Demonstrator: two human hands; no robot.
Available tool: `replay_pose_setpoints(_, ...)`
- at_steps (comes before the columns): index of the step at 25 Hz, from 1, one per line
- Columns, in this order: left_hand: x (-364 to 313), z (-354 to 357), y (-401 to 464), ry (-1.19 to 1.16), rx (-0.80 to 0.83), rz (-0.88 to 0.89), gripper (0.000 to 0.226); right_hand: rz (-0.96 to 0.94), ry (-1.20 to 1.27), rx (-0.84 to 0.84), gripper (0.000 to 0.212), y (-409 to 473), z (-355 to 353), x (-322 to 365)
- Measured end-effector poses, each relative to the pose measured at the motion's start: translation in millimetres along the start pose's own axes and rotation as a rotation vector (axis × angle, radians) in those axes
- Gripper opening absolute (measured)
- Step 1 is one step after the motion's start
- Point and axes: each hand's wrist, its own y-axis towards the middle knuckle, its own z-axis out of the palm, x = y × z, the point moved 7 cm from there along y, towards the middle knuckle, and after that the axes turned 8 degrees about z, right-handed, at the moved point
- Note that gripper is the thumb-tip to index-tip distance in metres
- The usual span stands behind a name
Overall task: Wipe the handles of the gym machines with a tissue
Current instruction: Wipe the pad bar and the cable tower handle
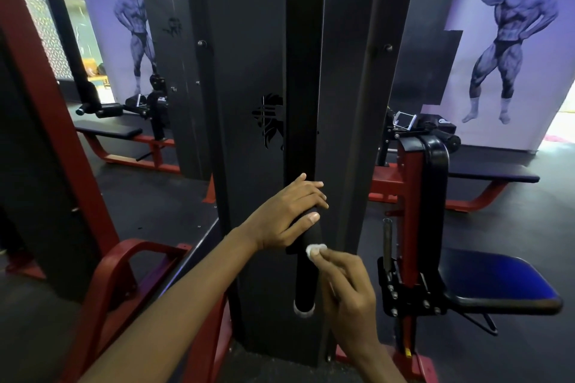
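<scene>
A black padded handle (304,277) runs down the middle of the view, in front of a tall dark machine column (249,134). My left hand (287,214) grips the handle from the left, thumb across its front and fingers wrapped behind. Just below it, my right hand (345,286) pinches a small white tissue wad (315,249) and presses it against the handle's right side. The handle's lower end shows a pale rim.
A red machine frame (102,261) stands at the lower left. To the right is a red post with a black back pad (435,196) and a blue seat (494,277). Benches on red bases sit farther back on both sides, before purple walls with murals.
</scene>
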Motion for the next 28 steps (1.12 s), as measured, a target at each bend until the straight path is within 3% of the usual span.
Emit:
replay_pose_setpoints(4, 0.4, -0.6, -3.8, 0.024, -0.062, -0.018, 0.043, 0.004, -0.031, 0.028, 0.018, -26.4, 9.0, -4.6)
replay_pose_setpoints(6, -1.7, -1.7, -4.7, 0.045, -0.081, -0.022, 0.046, 0.038, -0.021, 0.059, 0.023, -39.0, 13.7, -7.9)
replay_pose_setpoints(8, -4.0, -4.0, -3.3, 0.08, -0.081, -0.025, 0.052, 0.062, -0.024, 0.142, 0.026, -51.3, 20.2, -12.4)
replay_pose_setpoints(11, -2.9, -9.2, -3.9, 0.19, -0.089, -0.087, 0.068, 0.067, -0.078, 0.304, 0.01, -71.0, 31.2, -26.0)
replay_pose_setpoints(13, -0.9, -12.5, -5.6, 0.231, -0.088, -0.14, 0.077, 0.167, -0.049, 0.349, 0.026, -70.7, 26.6, -33.4)
replay_pose_setpoints(15, -0.5, -12.1, -6.4, 0.254, -0.066, -0.147, 0.079, 0.35, 0.047, 0.25, 0.04, -50.1, 8.4, -36.7)
replay_pose_setpoints(17, 0.2, -11.0, -6.0, 0.265, -0.05, -0.139, 0.077, 0.463, 0.158, 0.069, 0.038, -13.8, -12.3, -30.9)
replay_pose_setpoints(19, 1.0, -9.6, -5.9, 0.264, -0.043, -0.141, 0.076, 0.473, 0.259, 0.004, 0.029, 17.2, -16.2, -20.3)
replay_pose_setpoints(23, 1.3, -8.6, -7.8, 0.254, -0.047, -0.143, 0.076, 0.547, 0.384, 0.054, 0.031, 16.5, 3.5, -15.6)
replay_pose_setpoints(28, 2.1, -12.2, -11.3, 0.244, -0.08, -0.145, 0.074, 0.73, 0.263, 0.223, 0.048, -48.5, 25.8, -38.6)
